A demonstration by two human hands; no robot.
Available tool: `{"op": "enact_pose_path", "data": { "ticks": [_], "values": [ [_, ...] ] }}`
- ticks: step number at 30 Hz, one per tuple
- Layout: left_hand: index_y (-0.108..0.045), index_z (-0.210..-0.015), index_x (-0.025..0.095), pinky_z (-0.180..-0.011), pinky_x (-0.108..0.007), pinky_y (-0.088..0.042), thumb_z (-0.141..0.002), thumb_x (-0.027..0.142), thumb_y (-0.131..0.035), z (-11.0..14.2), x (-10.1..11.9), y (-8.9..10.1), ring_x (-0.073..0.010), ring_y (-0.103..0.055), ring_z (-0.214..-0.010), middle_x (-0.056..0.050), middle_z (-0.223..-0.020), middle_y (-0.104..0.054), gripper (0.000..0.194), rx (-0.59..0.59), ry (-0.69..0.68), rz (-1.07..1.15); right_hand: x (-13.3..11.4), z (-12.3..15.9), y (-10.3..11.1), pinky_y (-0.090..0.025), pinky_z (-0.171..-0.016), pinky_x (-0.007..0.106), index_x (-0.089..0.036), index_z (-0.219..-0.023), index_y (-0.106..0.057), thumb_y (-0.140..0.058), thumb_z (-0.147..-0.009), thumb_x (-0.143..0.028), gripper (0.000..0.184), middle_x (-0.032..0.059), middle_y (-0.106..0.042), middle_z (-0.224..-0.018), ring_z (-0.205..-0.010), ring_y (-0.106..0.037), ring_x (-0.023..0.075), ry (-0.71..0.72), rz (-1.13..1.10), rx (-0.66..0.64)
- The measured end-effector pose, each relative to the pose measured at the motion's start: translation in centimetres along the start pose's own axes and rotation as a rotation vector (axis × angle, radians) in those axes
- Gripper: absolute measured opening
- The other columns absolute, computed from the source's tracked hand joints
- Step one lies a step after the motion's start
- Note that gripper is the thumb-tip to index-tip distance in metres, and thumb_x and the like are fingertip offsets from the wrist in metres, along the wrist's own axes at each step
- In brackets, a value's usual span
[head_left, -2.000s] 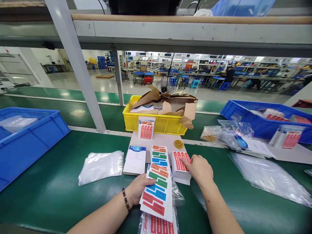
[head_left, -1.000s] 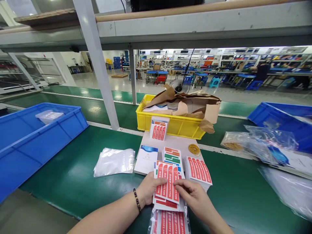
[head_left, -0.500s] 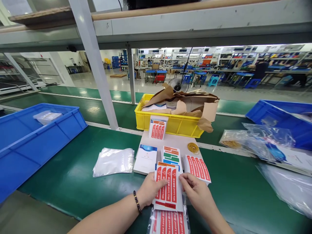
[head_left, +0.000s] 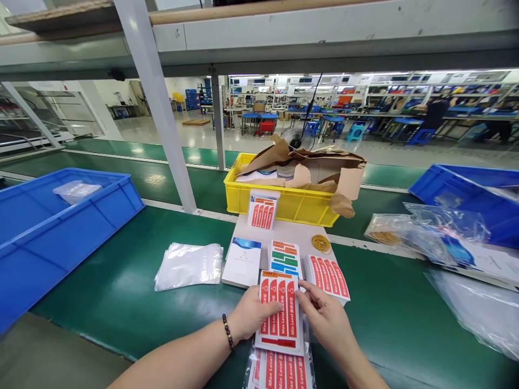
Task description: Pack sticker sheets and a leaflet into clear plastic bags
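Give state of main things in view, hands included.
Left hand, gripping printed sheets
Right hand, touching printed sheets' right edge
Printed sheets, stacked, red stripes uppermost
Red labels, stacked, face up
Booklets, stacked, cover up
Clear bags, piled flat
Rubber bands, heaped together
Yellow bin, open, holding brown paper
Packet, propped upright by yellow bin
Blue bins, open
Fan, on/off unclear

The bare left hand [head_left: 251, 315] grips, its thumb pointing right. The bare right hand [head_left: 326, 314] curls near it, fingers bent inward
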State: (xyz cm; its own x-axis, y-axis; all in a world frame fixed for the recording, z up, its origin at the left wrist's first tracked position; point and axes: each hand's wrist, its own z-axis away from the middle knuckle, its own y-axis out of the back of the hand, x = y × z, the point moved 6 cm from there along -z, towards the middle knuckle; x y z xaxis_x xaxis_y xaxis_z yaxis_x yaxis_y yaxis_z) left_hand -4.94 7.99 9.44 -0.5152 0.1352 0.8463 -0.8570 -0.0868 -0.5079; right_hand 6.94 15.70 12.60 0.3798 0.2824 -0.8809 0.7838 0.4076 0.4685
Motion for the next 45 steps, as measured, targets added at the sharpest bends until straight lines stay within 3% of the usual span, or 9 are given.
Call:
{"op": "enact_pose_path", "data": {
  "ticks": [3,9,13,19,22,25,29,33,45],
  "values": [
    [-0.058,-0.098,0.009,-0.078,-0.039,-0.044,-0.064,0.03,-0.066,0.2,-0.3,0.1,-0.0219,-0.06,-0.08,-0.013,-0.091,-0.063,0.041,-0.018,0.01,-0.028,-0.1,-0.2,0.4,-0.044,-0.053,0.024,-0.019,-0.1,-0.051,-0.06,-0.069,-0.039,0.038,-0.0006,-0.055,-0.067,-0.058,-0.053,0.0129,-0.038,-0.279,0.058],
    [-0.059,-0.097,0.012,-0.076,-0.032,-0.044,-0.068,0.041,-0.059,0.5,1.2,-0.3,-0.02,-0.058,-0.083,-0.008,-0.093,-0.062,0.04,-0.168,-0.014,-0.409,0.3,-0.5,-0.4,-0.048,-0.054,0.028,-0.018,-0.07,-0.055,-0.07,-0.059,-0.037,0.027,0.0015,-0.063,-0.064,-0.057,-0.059,0.0162,-0.28,-0.628,-0.197],
    [-0.063,-0.081,0.012,-0.071,-0.03,-0.044,-0.061,0.043,-0.064,1.1,2.6,0.3,-0.0175,-0.056,-0.074,-0.004,-0.078,-0.061,0.037,-0.2,0.046,-0.652,2.9,-2.2,3.9,-0.048,-0.048,0.027,-0.02,-0.07,-0.055,-0.072,-0.056,-0.031,0.025,-0.0025,-0.063,-0.058,-0.048,-0.058,0.0141,-0.261,-0.8,0.197],
    [-0.058,-0.055,0.011,-0.055,-0.03,-0.044,-0.037,0.047,-0.075,4.3,1.3,-2.4,-0.0167,-0.055,-0.058,-0.004,-0.061,-0.054,0.043,-0.753,0.323,-0.068,5.8,-3.9,6.6,-0.047,-0.04,0.02,-0.019,-0.067,-0.058,-0.072,-0.054,-0.026,0.021,-0.0024,-0.064,-0.065,-0.049,-0.057,0.0109,-0.238,-0.908,0.44],
    [-0.056,-0.062,0.013,-0.049,-0.026,-0.041,-0.049,0.051,-0.068,2.4,1.4,-1.1,-0.0114,-0.049,-0.049,-0.001,-0.057,-0.052,0.042,-0.497,0.199,-0.152,5.9,-3.9,5.9,-0.049,-0.04,0.019,-0.02,-0.066,-0.058,-0.072,-0.055,-0.025,0.018,-0.0025,-0.064,-0.065,-0.05,-0.058,0.0107,-0.256,-0.919,0.439],
    [-0.059,-0.072,0.015,-0.063,-0.024,-0.041,-0.07,0.035,-0.055,0.7,2.5,0.0,-0.0102,-0.05,-0.063,-0.001,-0.067,-0.055,0.021,-0.261,-0.077,-0.678,5.3,-3.6,5.3,-0.047,-0.039,0.017,-0.02,-0.067,-0.058,-0.072,-0.057,-0.024,0.018,-0.0041,-0.063,-0.062,-0.047,-0.056,0.0087,-0.216,-0.912,0.45],
    [-0.062,-0.078,0.016,-0.076,-0.023,-0.039,-0.077,0.017,-0.045,0.7,2.4,-1.6,-0.012,-0.052,-0.078,-0.003,-0.079,-0.059,0.017,-0.406,-0.324,-1.091,4.3,-3.1,3.9,-0.05,-0.045,0.02,-0.019,-0.072,-0.057,-0.073,-0.057,-0.027,0.023,-0.0028,-0.064,-0.066,-0.051,-0.059,0.0107,-0.197,-0.888,0.393],
    [-0.062,-0.083,0.016,-0.081,-0.024,-0.038,-0.078,0.015,-0.044,1.0,2.5,-1.9,-0.0132,-0.052,-0.087,-0.004,-0.088,-0.06,0.019,-0.416,-0.392,-1.049,3.3,-2.5,2.5,-0.052,-0.048,0.026,-0.019,-0.078,-0.056,-0.072,-0.058,-0.03,0.028,-0.0003,-0.066,-0.068,-0.055,-0.062,0.0154,-0.226,-0.841,0.253],
    [-0.062,-0.068,0.015,-0.077,-0.024,-0.039,-0.067,0.016,-0.061,0.1,3.0,0.4,-0.0116,-0.047,-0.081,-0.001,-0.082,-0.046,0.002,-0.002,-0.299,-0.756,2.3,-1.8,2.3,-0.052,-0.052,0.03,-0.019,-0.084,-0.052,-0.073,-0.058,-0.031,0.035,0.0019,-0.067,-0.067,-0.056,-0.063,0.0184,-0.28,-0.657,0.024]
  ]
}}
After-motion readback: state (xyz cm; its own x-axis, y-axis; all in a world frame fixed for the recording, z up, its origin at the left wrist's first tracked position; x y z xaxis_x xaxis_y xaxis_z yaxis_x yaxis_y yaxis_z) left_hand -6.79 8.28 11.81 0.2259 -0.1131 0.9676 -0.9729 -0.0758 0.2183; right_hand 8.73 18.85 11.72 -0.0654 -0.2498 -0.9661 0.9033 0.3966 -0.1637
